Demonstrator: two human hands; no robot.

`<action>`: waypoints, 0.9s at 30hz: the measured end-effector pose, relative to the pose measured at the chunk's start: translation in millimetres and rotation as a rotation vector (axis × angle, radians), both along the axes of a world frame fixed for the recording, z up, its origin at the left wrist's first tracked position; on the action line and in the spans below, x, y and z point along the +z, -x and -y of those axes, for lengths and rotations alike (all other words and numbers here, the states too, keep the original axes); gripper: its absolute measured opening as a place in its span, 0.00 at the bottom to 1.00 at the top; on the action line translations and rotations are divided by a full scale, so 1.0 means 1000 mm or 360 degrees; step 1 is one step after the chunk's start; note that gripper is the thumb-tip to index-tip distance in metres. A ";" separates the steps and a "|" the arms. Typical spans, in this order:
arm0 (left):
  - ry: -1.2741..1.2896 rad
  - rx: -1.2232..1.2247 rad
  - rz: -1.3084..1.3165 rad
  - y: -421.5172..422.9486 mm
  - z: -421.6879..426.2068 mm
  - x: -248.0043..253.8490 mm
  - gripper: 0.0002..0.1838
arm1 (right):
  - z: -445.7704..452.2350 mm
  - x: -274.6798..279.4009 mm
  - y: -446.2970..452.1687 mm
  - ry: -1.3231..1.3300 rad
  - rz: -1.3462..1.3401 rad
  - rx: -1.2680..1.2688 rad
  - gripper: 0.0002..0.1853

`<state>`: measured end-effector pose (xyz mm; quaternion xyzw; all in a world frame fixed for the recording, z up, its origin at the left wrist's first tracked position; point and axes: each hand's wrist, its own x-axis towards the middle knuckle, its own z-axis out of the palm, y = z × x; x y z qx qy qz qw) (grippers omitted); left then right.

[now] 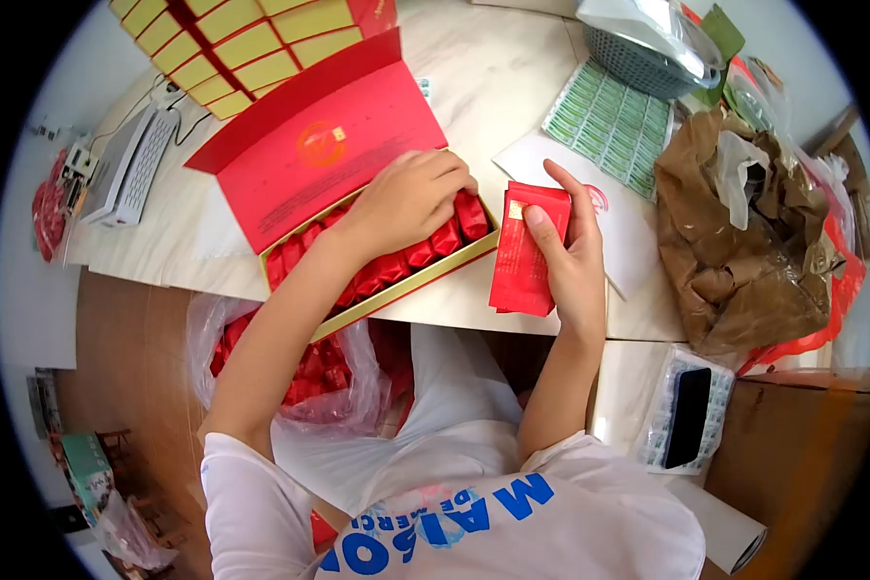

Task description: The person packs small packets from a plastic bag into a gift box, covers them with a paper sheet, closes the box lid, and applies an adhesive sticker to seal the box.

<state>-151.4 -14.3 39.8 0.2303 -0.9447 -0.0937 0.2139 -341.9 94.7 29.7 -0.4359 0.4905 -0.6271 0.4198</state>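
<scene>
A long gift box (396, 293) with a gold rim lies at the table's front edge, its red lid (333, 145) folded back. Small red wrapped packets (393, 268) stand in a row inside. My left hand (408, 196) reaches over the row, fingers curled down on a red packet (472, 215) at the right end; part of the grip is hidden. Right of the box, my right hand (572, 253) holds a stack of flat red pouches (524, 259), thumb on top and fingers behind.
A clear bag (343, 391) of red packets sits below the table edge. Stacked gold-and-red boxes (251, 48) stand at the back. Sticker sheets (611, 121), a grey basket (638, 63), a crumpled brown bag (735, 251) and a phone (687, 416) lie to the right. A white device (137, 166) is at left.
</scene>
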 end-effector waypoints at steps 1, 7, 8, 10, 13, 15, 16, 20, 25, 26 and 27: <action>0.0009 0.0001 0.0024 0.000 0.001 -0.001 0.12 | 0.002 -0.006 0.002 -0.0027 0.0030 -0.0017 0.25; 0.0008 -0.0091 -0.0002 0.005 0.009 -0.002 0.11 | 0.017 -0.036 0.019 -0.0392 -0.0680 -0.0308 0.26; 0.0005 -0.0121 0.0002 0.005 0.011 -0.002 0.10 | 0.020 -0.043 0.018 -0.0261 -0.0966 -0.0501 0.26; 0.0075 -0.0124 -0.0032 0.005 0.012 -0.004 0.11 | 0.022 -0.038 0.007 -0.0044 -0.1120 -0.0758 0.24; 0.0053 -0.0097 0.0007 0.005 0.011 -0.006 0.12 | 0.017 -0.018 -0.015 0.0024 -0.1551 -0.0921 0.21; -0.0021 -0.0050 0.0055 0.000 0.016 -0.003 0.13 | 0.018 -0.015 -0.018 0.0127 -0.1624 -0.0973 0.18; 0.0002 -0.0004 -0.0056 -0.005 0.018 -0.002 0.14 | 0.018 -0.014 -0.015 0.0150 -0.1470 -0.0891 0.18; -0.0205 0.0443 -0.0371 -0.067 0.003 0.019 0.13 | 0.019 -0.012 -0.019 0.0199 -0.0949 -0.0656 0.12; -0.0393 0.0781 -0.0422 -0.157 -0.062 0.022 0.09 | 0.024 -0.026 -0.049 0.0220 -0.1078 -0.0397 0.11; -0.0362 0.0770 -0.0421 -0.167 -0.078 0.016 0.09 | 0.024 -0.027 -0.053 0.0180 -0.1175 -0.0403 0.12; -0.0331 0.0754 -0.0424 -0.175 -0.092 0.010 0.09 | 0.026 -0.031 -0.056 0.0227 -0.1239 -0.0465 0.13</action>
